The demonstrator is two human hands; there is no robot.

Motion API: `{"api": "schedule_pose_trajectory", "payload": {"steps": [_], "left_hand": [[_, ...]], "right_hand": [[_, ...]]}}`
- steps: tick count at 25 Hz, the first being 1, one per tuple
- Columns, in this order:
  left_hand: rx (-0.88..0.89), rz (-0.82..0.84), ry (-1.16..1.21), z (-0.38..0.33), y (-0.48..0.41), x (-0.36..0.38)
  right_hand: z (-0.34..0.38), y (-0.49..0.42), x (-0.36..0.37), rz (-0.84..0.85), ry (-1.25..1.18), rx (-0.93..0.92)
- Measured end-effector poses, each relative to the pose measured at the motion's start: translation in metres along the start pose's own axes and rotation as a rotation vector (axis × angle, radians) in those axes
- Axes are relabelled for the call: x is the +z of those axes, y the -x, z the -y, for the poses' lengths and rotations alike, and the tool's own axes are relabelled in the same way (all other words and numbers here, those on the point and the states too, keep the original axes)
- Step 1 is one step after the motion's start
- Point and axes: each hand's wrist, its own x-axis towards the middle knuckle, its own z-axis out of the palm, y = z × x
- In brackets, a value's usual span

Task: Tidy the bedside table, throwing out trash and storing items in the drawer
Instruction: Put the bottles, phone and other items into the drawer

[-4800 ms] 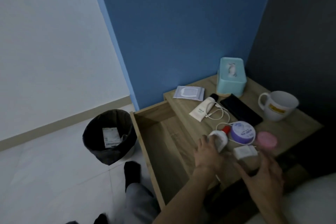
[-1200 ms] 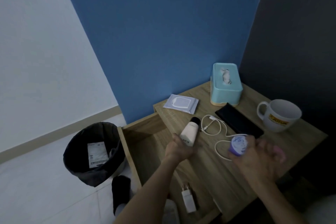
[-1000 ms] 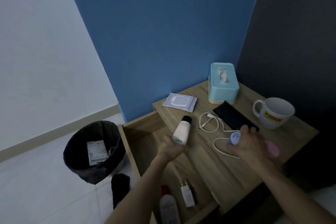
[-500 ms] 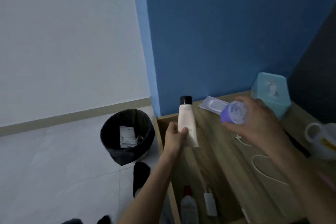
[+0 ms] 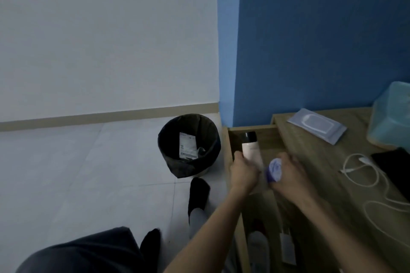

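Storing is in hand: the left hand (image 5: 243, 173) grips a black-capped white tube (image 5: 250, 150), the right hand (image 5: 290, 175) beside it clasps a purple jar (image 5: 274, 169), both above the open drawer (image 5: 266, 132), so lowering and releasing likely come next.

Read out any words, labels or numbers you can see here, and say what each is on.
No text can be read.
Paper in the bin: dark print, too blurred.
Tube in the left hand: faint print, too blurred.
Jar in the right hand: blue mark on the lid, unreadable.
Wipes pack: no legible text.
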Motion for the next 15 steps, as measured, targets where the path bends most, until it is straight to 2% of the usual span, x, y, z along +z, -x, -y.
{"api": "schedule_pose_trajectory", "payload": {"steps": [3,8,13,15], "left_hand": [[-0.100,0.010,-0.204,0.016,-0.005,0.028],[-0.308,0.099,-0.210,0.053,-0.020,0.058],[-0.335,0.066,-0.168,0.072,-0.024,0.061],[-0.312,0.074,-0.137,0.071,-0.027,0.062]], "right_hand": [[-0.035,-0.006,0.049,0.000,0.066,0.032],[-0.069,-0.021,0.093,-0.030,0.095,0.155],[-0.080,-0.032,0.110,0.018,0.257,0.244],[-0.085,-0.030,0.115,0.065,0.202,0.257]]}}
